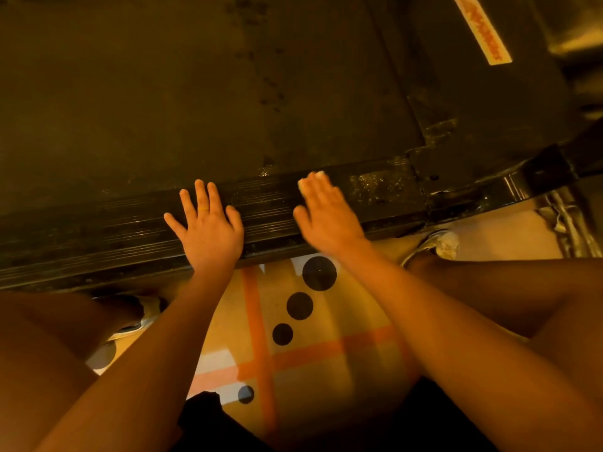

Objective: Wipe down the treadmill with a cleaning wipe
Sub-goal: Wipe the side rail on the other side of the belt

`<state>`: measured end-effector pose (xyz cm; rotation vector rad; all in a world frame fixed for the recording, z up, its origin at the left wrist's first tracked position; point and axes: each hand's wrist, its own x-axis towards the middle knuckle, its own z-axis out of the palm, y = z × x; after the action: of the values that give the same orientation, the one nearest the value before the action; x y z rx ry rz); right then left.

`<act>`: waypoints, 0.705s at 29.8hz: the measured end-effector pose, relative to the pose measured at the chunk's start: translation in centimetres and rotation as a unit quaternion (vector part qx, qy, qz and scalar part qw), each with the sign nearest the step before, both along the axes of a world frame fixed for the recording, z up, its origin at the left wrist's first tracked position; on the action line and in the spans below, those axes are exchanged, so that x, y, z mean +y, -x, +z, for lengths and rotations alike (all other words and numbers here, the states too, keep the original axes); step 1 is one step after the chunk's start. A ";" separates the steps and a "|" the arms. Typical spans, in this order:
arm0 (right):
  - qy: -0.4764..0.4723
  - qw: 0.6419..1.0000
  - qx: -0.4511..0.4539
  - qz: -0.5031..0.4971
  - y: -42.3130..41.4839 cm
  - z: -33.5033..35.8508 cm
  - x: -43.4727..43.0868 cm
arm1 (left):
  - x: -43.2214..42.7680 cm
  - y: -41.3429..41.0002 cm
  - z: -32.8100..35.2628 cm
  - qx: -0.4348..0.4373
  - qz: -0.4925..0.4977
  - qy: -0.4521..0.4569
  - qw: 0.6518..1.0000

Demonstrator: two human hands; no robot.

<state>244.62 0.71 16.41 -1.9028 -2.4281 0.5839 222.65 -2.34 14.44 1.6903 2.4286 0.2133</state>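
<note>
The treadmill's dark belt (195,93) fills the top of the view, and its ribbed black side rail (267,207) runs across the middle. My left hand (208,223) lies flat on the rail with fingers spread. My right hand (323,213) presses flat on the rail further right, covering a pale cleaning wipe (313,177) whose edge shows just past my fingertips. Wet specks glisten on the rail (375,184) to the right of that hand.
My knees and shoes (437,246) are close to the rail's near side. The floor (326,353) has orange lines and black dots. An orange label (483,31) sits on the treadmill's right rail. A frame joint (489,190) is at the right.
</note>
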 end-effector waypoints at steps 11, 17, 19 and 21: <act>0.009 1.000 -0.021 -0.002 -2.9 -0.1 -3.9 | 0.0 0.1 -0.1 -0.002 0.001 -0.001 1.000; 0.057 0.993 0.020 -0.106 -4.9 0.6 1.1 | -0.1 0.0 -0.1 -0.009 0.000 -0.008 1.000; 0.026 0.996 0.018 -0.088 -3.6 0.4 -2.0 | -0.1 0.0 -0.1 -0.011 -0.001 -0.008 1.000; 0.007 0.999 -0.008 -0.051 -3.3 0.2 -5.0 | -0.1 0.0 0.0 -0.011 0.000 -0.008 1.000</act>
<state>247.93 -4.34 16.61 -2.0307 -2.3249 0.5841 222.62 -2.41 14.40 1.6860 2.4179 0.2496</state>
